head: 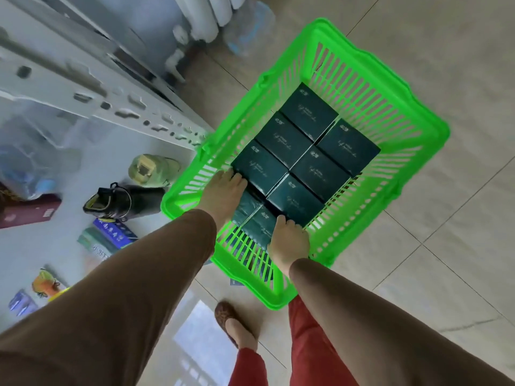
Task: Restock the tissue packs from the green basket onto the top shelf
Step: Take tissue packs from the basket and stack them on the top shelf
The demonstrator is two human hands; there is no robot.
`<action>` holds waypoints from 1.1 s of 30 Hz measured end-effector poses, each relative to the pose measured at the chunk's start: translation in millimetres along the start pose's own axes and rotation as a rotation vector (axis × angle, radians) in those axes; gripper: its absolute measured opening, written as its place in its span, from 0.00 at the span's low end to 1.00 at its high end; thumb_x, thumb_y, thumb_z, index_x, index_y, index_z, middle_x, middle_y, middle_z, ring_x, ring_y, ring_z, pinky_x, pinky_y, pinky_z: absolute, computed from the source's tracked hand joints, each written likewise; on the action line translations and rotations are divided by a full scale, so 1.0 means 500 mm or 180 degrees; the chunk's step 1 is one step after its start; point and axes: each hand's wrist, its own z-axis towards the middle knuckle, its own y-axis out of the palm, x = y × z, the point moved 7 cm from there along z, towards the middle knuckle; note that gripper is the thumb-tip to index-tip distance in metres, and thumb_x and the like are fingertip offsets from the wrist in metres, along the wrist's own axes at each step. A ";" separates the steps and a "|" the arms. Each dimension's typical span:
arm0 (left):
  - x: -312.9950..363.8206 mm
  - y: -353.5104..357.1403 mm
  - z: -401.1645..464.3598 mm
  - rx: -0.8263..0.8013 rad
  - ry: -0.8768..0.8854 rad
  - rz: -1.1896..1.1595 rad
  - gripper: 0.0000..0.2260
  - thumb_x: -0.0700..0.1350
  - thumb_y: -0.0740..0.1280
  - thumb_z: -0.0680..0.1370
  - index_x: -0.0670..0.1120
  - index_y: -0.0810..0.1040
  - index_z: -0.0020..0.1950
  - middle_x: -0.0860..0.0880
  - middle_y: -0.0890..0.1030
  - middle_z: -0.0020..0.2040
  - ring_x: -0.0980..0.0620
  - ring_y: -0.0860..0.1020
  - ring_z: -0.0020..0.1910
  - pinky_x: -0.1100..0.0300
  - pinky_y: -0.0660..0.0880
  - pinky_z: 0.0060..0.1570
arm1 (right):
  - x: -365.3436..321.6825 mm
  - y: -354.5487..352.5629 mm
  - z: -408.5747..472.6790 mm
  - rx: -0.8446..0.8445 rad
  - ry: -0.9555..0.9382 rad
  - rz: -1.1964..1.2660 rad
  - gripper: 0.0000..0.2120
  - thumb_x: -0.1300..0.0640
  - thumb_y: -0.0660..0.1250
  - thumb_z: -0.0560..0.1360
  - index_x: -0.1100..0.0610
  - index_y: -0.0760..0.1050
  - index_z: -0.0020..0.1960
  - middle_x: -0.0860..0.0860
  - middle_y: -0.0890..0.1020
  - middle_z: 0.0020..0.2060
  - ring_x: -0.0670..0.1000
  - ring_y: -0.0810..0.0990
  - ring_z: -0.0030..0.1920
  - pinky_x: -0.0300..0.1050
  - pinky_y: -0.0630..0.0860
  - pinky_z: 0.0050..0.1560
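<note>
Pale floor tiles spread under everything, glossy enough to throw back a window's light near the person's feet. Taking the green basket as the marker: far to its left runs a white metal shelf rail with punched slots, and below that rail sits a shelf board with odds and ends on it, a dark red box, a blue box, a black shoe and a pale green shoe that lies just beside the basket's left wall.

The basket stands on the floor, close against the shelving. Inside it, dark green tissue packs lie flat in two rows, touching one another and filling most of the bottom. At the near end, one tissue pack sits tilted rather than flat.

Both arms, in brown sleeves, reach down into the near end of the basket. The left hand has its fingers bent over the near edge of the nearest pack in the left row; whether it truly grips I cannot tell, since the fingertips are hidden. The right hand lies on the right side of the tilted pack, fingers curled over its far edge and holding it.

Nearer than the basket, a brown patterned slipper and red trousers show on the tiles.
</note>
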 end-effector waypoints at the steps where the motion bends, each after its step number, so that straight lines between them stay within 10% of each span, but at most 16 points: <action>1: 0.000 0.009 0.002 -0.0041 -0.0004 0.0109 0.21 0.44 0.68 0.72 0.45 0.72 0.65 0.45 0.76 0.59 0.43 0.73 0.61 0.50 0.67 0.61 | 0.000 0.005 0.005 -0.0025 0.0026 -0.0041 0.22 0.56 0.69 0.74 0.56 0.66 0.65 0.56 0.77 0.58 0.58 0.77 0.57 0.51 0.72 0.54; 11: 0.011 -0.101 -0.054 0.0331 -0.0027 0.0443 0.10 0.41 0.65 0.72 0.46 0.77 0.52 0.47 0.74 0.52 0.44 0.72 0.57 0.52 0.68 0.52 | 0.024 -0.094 -0.034 0.0170 -0.0063 -0.0039 0.21 0.51 0.72 0.70 0.59 0.72 0.59 0.57 0.75 0.57 0.60 0.71 0.59 0.52 0.71 0.56; 16: -0.042 -0.201 -0.233 0.0819 -0.0633 -0.0574 0.22 0.44 0.73 0.66 0.46 0.74 0.59 0.44 0.78 0.49 0.40 0.76 0.51 0.50 0.72 0.42 | 0.005 -0.223 -0.167 0.0301 -0.0210 0.0765 0.24 0.49 0.75 0.68 0.56 0.68 0.57 0.57 0.75 0.52 0.61 0.80 0.49 0.50 0.75 0.47; 26: -0.199 -0.219 -0.931 0.1637 -0.2061 -0.2801 0.22 0.54 0.74 0.71 0.50 0.69 0.58 0.47 0.77 0.47 0.45 0.76 0.44 0.52 0.76 0.44 | -0.302 -0.297 -0.620 0.0561 -0.1156 0.2087 0.28 0.62 0.76 0.68 0.57 0.66 0.63 0.50 0.75 0.45 0.44 0.73 0.38 0.32 0.67 0.32; 33: -0.338 -0.126 -1.413 0.2165 -0.2701 -0.3176 0.13 0.53 0.74 0.72 0.48 0.76 0.50 0.50 0.76 0.43 0.48 0.75 0.42 0.56 0.68 0.36 | -0.669 -0.266 -0.869 0.0210 -0.1967 0.2682 0.30 0.52 0.78 0.59 0.59 0.73 0.57 0.65 0.79 0.52 0.57 0.79 0.47 0.56 0.75 0.54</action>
